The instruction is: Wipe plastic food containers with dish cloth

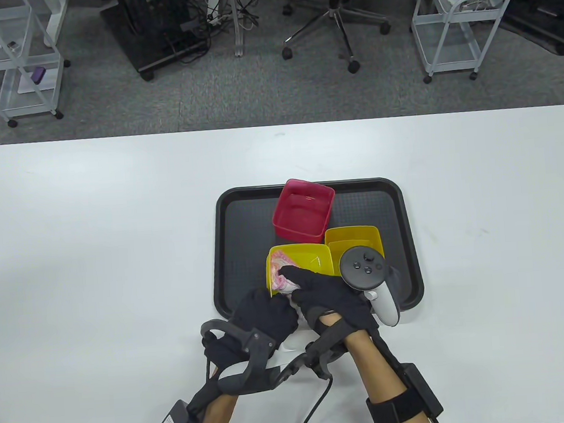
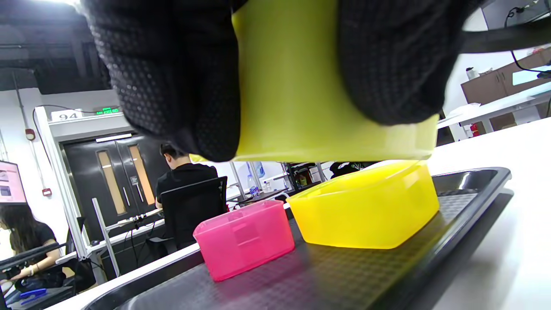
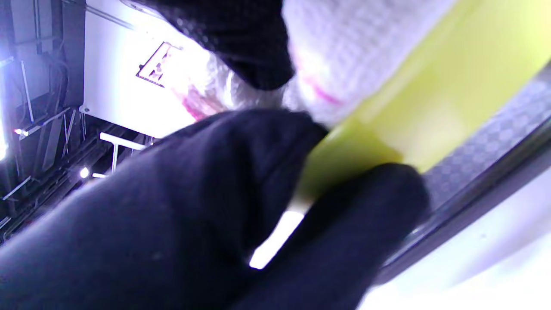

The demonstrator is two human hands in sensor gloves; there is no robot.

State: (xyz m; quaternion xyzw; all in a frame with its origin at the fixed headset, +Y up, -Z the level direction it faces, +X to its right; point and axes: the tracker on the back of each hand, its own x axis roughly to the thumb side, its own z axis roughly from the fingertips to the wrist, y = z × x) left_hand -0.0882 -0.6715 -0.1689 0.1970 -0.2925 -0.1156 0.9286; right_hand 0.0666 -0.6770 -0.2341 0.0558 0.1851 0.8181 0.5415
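Note:
A lime-yellow container (image 1: 307, 260) sits at the near edge of the black tray (image 1: 236, 253), raised a little off it in the left wrist view (image 2: 292, 86). My left hand (image 1: 265, 316) grips its near wall from outside. My right hand (image 1: 316, 291) presses a white and pink dish cloth (image 1: 282, 275) inside it; the cloth also shows in the right wrist view (image 3: 344, 56). A second yellow container (image 1: 354, 239) stands to the right, and a pink container (image 1: 303, 210) behind; both show in the left wrist view, yellow (image 2: 366, 206) and pink (image 2: 245, 239).
The tray lies in the middle of a white table (image 1: 97, 263). Beyond the far table edge are an office chair (image 1: 336, 19) and white wire carts (image 1: 11, 61). A white piece lies on the table under my wrists (image 1: 286, 347).

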